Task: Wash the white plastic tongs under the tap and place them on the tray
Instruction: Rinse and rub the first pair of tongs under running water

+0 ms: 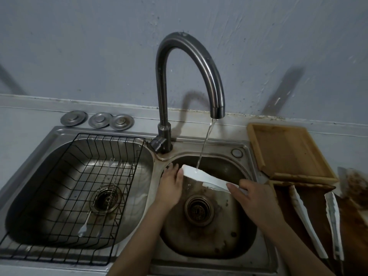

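Two hands hold one pair of white plastic tongs (207, 179) over the right-hand basin (209, 242) of a double steel sink, directly under the tap (189, 76), whose single stream of water (205, 144) strikes the tongs near their left end. The left hand (170, 188) grips that end between thumb and fingers; its fingertips are hidden behind the tongs. The right hand (253, 198) closes over the opposite end, covering it, so the tips of the tongs cannot be made out. Both forearms are cut off by the lower frame edge. The left basin (139, 156) holds one black wire rack (65, 196), in which two long, thin metal utensils (95, 200) lie; their heads are too small to identify with certainty. Three round metal sink plugs (97, 120) sit in a row on the counter behind it. To the right lie one light wooden tray (288, 152) and, nearer, a darker wooden board (310, 212) bearing two further white tongs (318, 220), partly cropped at the lower right. A blurred brownish object (356, 186) at the right edge is unidentifiable.
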Demonstrator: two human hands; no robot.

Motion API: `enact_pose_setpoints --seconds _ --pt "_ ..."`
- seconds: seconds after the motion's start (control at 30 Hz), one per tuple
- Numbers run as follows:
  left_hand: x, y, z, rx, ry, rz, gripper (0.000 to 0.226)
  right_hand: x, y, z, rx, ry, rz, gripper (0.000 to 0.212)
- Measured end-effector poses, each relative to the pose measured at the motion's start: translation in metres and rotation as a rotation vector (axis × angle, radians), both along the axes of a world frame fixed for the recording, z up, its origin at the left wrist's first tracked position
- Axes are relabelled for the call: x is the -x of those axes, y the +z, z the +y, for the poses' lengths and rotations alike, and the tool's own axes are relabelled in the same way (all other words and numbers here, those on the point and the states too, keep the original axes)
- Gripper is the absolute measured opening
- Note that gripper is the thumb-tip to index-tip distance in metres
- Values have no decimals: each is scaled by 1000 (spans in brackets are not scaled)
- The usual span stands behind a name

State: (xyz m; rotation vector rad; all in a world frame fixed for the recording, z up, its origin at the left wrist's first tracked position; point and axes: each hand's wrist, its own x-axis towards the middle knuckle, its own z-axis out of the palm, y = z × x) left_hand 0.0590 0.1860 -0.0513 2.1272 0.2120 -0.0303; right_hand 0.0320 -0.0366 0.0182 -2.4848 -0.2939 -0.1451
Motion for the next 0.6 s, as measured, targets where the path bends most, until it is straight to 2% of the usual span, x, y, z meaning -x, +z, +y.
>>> enact_pose_setpoints --seconds 0.07,0.13,0.27,0.33,0.37,0.47,0.53,0.6 --pt "0 10 -7 173 145 -77 45 -2 3 3 -1 2 -13 45" --pt "3 22 -17 268 243 -164 39 -4 4 9 5 3 -8 44" --pt "15 23 -34 254 149 -169 46 -5 6 8 75 -2 -44 43" --pt "16 21 -33 422 174 -57 51 -6 9 4 211 48 -152 42" --pt "13 22 -30 587 220 41 49 -6 12 3 284 89 -211 42" --pt "-4 30 -17 1150 357 335 24 -5 15 1 407 205 -303 36" --pt "-12 32 -8 1267 420 386 16 -2 13 3 393 233 -340 30" --pt "-16 33 -7 1287 418 341 14 4 12 5 354 173 -348 18"
